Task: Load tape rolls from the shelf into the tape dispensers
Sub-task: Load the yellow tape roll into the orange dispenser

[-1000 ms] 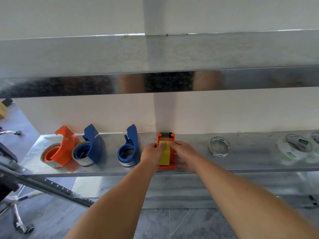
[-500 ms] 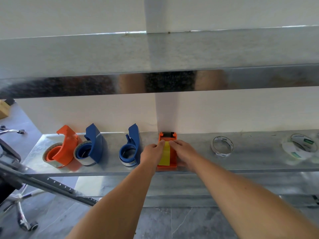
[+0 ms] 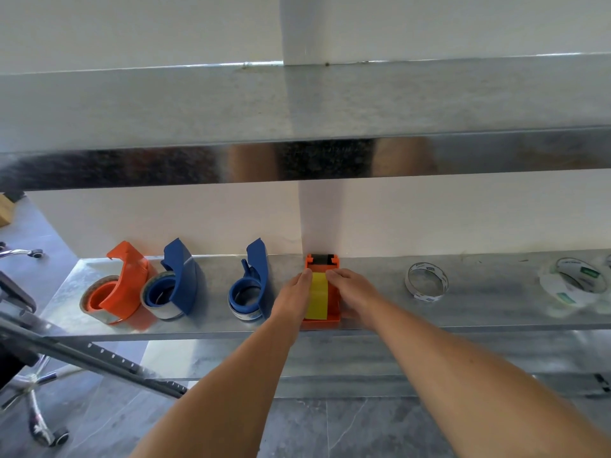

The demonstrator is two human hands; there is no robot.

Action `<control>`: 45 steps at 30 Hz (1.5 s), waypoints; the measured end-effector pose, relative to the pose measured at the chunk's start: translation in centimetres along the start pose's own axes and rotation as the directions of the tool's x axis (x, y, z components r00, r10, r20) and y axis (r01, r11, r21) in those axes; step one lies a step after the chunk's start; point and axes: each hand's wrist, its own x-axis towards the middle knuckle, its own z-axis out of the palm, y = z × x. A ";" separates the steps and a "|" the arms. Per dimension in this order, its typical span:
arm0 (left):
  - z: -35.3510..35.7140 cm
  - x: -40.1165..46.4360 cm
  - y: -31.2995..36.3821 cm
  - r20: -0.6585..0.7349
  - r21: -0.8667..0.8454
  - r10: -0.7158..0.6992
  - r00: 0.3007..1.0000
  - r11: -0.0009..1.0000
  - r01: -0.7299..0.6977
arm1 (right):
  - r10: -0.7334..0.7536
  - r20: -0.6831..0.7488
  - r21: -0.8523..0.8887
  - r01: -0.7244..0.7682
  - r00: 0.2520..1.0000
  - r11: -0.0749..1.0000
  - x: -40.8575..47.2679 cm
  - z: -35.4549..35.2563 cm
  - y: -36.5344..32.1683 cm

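Metal shelf (image 3: 496, 302) carries 4 tape dispensers (image 3: 322, 292) and 2 tape rolls (image 3: 426, 281).

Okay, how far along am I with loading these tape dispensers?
Three dispensers on the left, one orange and two blue, already hold rolls. Your left hand and right hand are on the fourth dispenser. Loose rolls remain on the shelf.

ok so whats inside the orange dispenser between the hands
A yellow tape roll sits inside the orange dispenser, with a dark roller at its far end. Left hand and right hand cover its sides.
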 end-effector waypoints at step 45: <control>-7.4 -13.1 -2.1 -0.352 0.440 0.497 0.794 0.836 -0.328 | -0.489 0.034 -0.468 0.447 0.871 0.763 -13.7 2.9 -2.8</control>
